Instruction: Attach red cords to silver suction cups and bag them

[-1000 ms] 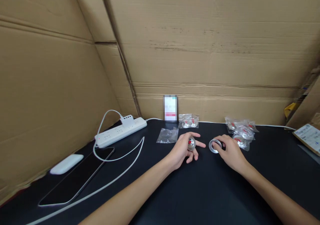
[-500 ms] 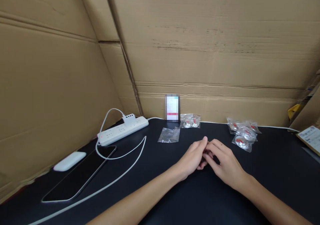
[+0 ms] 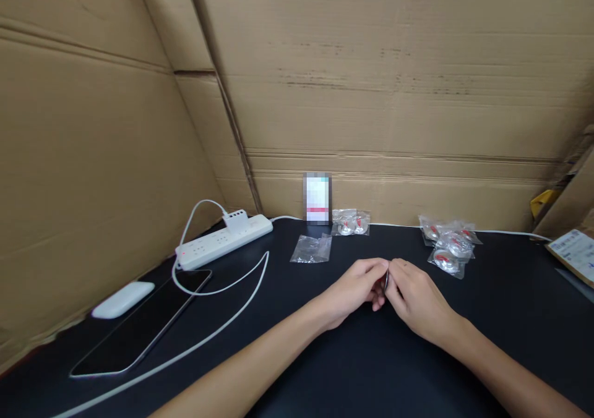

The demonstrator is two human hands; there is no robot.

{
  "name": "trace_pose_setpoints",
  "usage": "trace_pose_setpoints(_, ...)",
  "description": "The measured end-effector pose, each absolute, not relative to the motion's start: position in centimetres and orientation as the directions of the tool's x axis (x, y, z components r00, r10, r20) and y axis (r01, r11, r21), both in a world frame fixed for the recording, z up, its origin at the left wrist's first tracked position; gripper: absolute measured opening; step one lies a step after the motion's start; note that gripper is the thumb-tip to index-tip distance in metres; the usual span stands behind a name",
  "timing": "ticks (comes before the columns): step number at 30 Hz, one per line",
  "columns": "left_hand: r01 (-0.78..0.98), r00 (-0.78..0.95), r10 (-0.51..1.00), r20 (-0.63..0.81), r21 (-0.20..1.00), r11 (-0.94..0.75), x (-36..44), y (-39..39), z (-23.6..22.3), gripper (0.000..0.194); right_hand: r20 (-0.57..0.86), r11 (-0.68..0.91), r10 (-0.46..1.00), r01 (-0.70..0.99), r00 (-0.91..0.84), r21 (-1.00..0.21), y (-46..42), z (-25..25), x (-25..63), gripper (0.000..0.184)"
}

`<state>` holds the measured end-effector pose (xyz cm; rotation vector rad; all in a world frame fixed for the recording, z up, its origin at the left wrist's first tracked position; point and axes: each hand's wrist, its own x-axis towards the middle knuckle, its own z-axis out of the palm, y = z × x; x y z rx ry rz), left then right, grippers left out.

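Observation:
My left hand (image 3: 357,285) and my right hand (image 3: 415,297) meet at the middle of the black table (image 3: 325,368), fingertips pressed together. Between them a thin sliver of a silver ring (image 3: 387,278) shows edge-on; both hands pinch it. The clear round piece my left hand held a second ago is hidden by the fingers. An empty clear plastic bag (image 3: 310,249) lies just beyond my left hand. A pile of bagged parts with red marks (image 3: 449,246) sits beyond my right hand.
Two more bagged parts (image 3: 351,222) and a small upright card (image 3: 317,198) stand by the cardboard wall (image 3: 371,96). At left lie a white power strip (image 3: 223,241), its cable (image 3: 223,319), a dark tablet (image 3: 143,322) and a white case (image 3: 122,298). A labelled box (image 3: 573,252) sits far right.
My hands were apart, left holding a clear round piece, right on the silver ring on the table. They have come together, and the ring now stands on edge between my fingertips.

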<state>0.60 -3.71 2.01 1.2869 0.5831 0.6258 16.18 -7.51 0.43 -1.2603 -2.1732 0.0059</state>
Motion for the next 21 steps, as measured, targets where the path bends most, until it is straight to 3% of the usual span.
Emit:
trace_pose_setpoints(8, -0.131, 0.769, 0.639, 0.022, 0.984, 0.124, -0.4, -3.5, 3.0, 0.031, 0.511, 0.496, 0.817, 0.778, -0.268, -0.385, -7.2, 0.3, 16.8, 0.029)
trace_pose_setpoints(12, -0.142, 0.729, 0.683, 0.047, 0.986, 0.084, -0.6, -2.4, 2.4, 0.032, 0.515, 0.485, 0.827, 0.747, -0.224, -0.454, -7.3, 0.4, 16.9, 0.022)
trace_pose_setpoints(21, 0.057, 0.557, 0.830, 0.037, 0.995, -0.082, -0.9, -0.5, 0.6, 0.017, 0.492, 0.428, 0.858, 0.733, -0.146, -0.528, -7.3, 0.7, 17.1, 0.018)
